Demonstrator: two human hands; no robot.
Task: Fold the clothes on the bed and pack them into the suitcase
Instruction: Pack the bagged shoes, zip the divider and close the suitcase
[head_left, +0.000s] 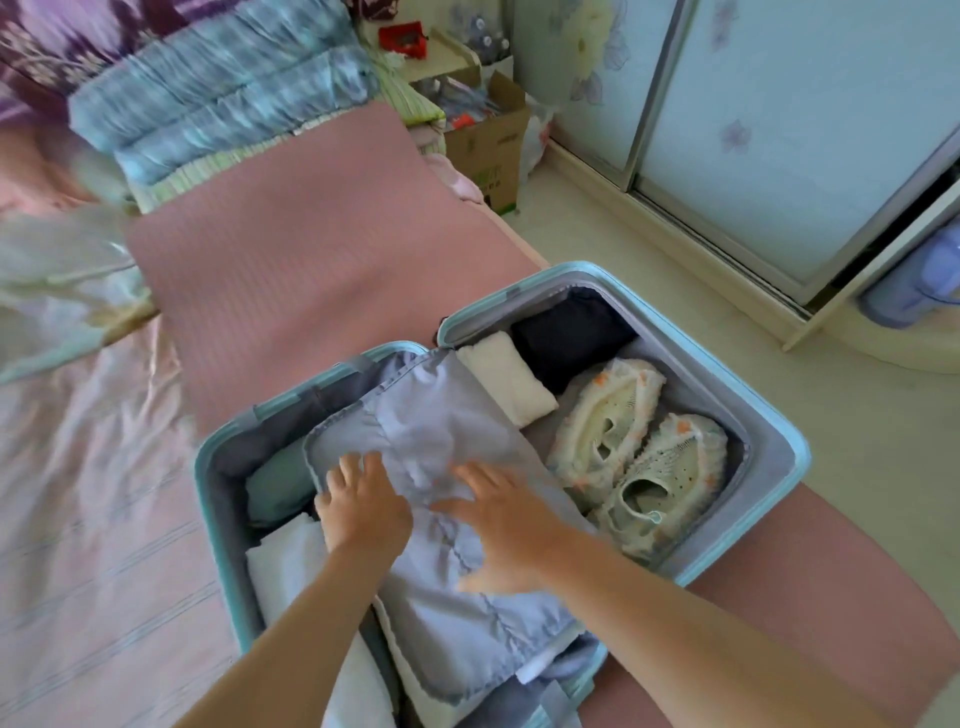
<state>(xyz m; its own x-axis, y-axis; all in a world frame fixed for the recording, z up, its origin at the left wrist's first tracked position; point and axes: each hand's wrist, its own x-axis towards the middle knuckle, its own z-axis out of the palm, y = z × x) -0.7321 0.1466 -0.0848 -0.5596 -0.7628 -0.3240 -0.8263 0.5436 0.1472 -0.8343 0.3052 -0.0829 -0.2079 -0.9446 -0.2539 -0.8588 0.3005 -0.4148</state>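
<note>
A person's left hand and right hand are pressing spread fingers on the grey fabric panel inside the suitcase; smoothing outward, evenly, is looking wisest.

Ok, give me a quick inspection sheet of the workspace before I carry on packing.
Surface: bed with pink mat; suitcase lies open on it.
Job's things: divider flap over folded clothes in one half; white roll, dark garment, shoes in the other half.
Clutter: folded quilts at bed head; blurred pale fabric at the edge.
Hands: left hand and right hand rest on flap, fingers spread.
Cables: nothing seen.
Surroundings: cardboard box, sliding wardrobe doors beside bed.
</note>
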